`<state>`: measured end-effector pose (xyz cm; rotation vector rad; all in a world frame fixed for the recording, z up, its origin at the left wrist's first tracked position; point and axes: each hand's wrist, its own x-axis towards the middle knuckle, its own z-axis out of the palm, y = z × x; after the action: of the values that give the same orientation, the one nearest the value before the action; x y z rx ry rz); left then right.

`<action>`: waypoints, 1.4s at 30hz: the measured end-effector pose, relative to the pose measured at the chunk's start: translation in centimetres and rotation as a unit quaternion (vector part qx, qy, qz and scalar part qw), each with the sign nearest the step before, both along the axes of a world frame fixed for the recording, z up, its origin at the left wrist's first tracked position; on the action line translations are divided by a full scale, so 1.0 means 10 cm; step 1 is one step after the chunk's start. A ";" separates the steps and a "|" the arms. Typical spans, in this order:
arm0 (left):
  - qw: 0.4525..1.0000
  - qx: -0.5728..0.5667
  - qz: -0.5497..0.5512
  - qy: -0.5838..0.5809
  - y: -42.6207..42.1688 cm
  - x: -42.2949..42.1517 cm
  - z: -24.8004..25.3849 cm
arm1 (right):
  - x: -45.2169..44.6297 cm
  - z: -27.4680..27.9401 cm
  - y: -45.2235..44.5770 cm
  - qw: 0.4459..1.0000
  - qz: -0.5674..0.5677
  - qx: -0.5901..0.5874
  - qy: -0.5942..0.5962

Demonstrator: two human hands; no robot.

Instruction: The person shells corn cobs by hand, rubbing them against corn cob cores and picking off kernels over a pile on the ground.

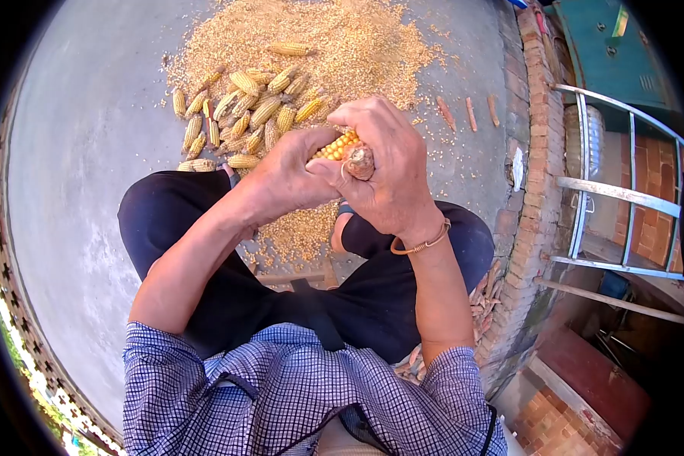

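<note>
Both of my hands are closed around one corn cob [334, 149], held above my bent knees. Yellow kernels show between the hands, and the cob's stub end, partly bare, pokes out by my right hand [391, 163]. My left hand [292, 169] wraps the cob from the left side. A bracelet circles my right wrist. Beyond the hands lies a heap of corn ears [254, 114] with yellow kernels on them. Behind and around that heap spreads a wide pile of loose kernels [342, 45]. More loose kernels [300, 232] lie on the ground between my legs.
Several bare cobs [446, 112] lie on the concrete floor [76, 152] to the right, and more cobs [482, 304] are beside my right knee. A low brick edge [536, 175] runs along the right, with a metal ladder-like frame [623, 190] past it.
</note>
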<state>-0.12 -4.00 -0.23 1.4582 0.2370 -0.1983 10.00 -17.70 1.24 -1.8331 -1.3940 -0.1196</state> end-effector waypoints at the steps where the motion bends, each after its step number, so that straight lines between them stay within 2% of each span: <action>1: 0.999 0.015 0.001 -0.029 -0.01 0.00 -0.03 | -0.01 -0.07 0.01 1.000 0.006 0.006 0.013; 2: 0.998 0.032 0.003 -0.059 -0.01 0.00 -0.04 | -0.02 -0.09 0.02 1.000 -0.002 0.007 -0.002; 5: 0.999 0.023 -0.002 -0.041 -0.02 -0.04 -0.04 | -0.08 -0.11 0.03 0.999 -0.032 0.014 -0.029; 8: 0.992 0.061 -0.018 -0.112 -0.02 -0.08 -0.12 | -0.14 -0.10 0.06 0.996 -0.082 0.034 -0.026; 11: 0.985 0.126 -0.003 -0.114 -0.04 -0.12 -0.08 | -0.20 -0.10 0.15 0.991 -0.127 0.041 -0.016; 14: 0.994 0.089 -0.002 -0.067 -0.04 -0.07 -0.04 | -0.22 -0.11 0.17 0.986 -0.161 0.027 -0.019; 19: 0.987 0.140 0.003 -0.074 -0.07 -0.03 -0.13 | -0.19 -0.14 0.19 0.980 -0.199 0.028 -0.006; 21: 0.981 0.157 0.004 -0.111 -0.10 -0.01 -0.21 | -0.16 -0.07 0.17 0.963 -0.250 -0.040 0.090; 22: 0.973 0.201 0.001 -0.109 -0.12 0.00 -0.21 | -0.14 -0.04 0.15 0.949 -0.275 -0.072 0.137; 24: 0.952 0.289 -0.004 -0.104 -0.19 0.03 -0.20 | 0.03 -0.11 0.10 0.911 -0.241 0.007 0.336; 25: 0.961 0.261 0.032 -0.088 -0.23 0.05 -0.21 | 0.10 -0.14 0.07 0.875 -0.219 0.045 0.428; 28: 0.975 0.207 0.034 -0.078 -0.14 0.11 -0.16 | 0.18 -0.17 0.03 0.815 -0.192 0.149 0.526; 32: 0.977 0.172 0.064 -0.110 -0.14 0.06 -0.17 | 0.13 -0.13 0.02 0.830 -0.174 0.120 0.516; 36: 0.989 0.120 0.041 -0.070 -0.06 0.04 -0.12 | 0.01 -0.11 0.08 0.822 -0.140 0.104 0.543; 39: 0.981 0.126 0.060 -0.135 -0.07 0.04 -0.17 | -0.01 -0.13 0.11 0.820 -0.129 0.127 0.543; 42: 0.999 -0.018 0.033 -0.019 -0.04 0.02 -0.07 | -0.02 -0.10 0.10 0.826 -0.126 0.120 0.536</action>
<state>0.07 -4.38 -0.95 1.4145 0.2499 -0.1200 9.83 -16.69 0.23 -1.4333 -0.3139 0.5152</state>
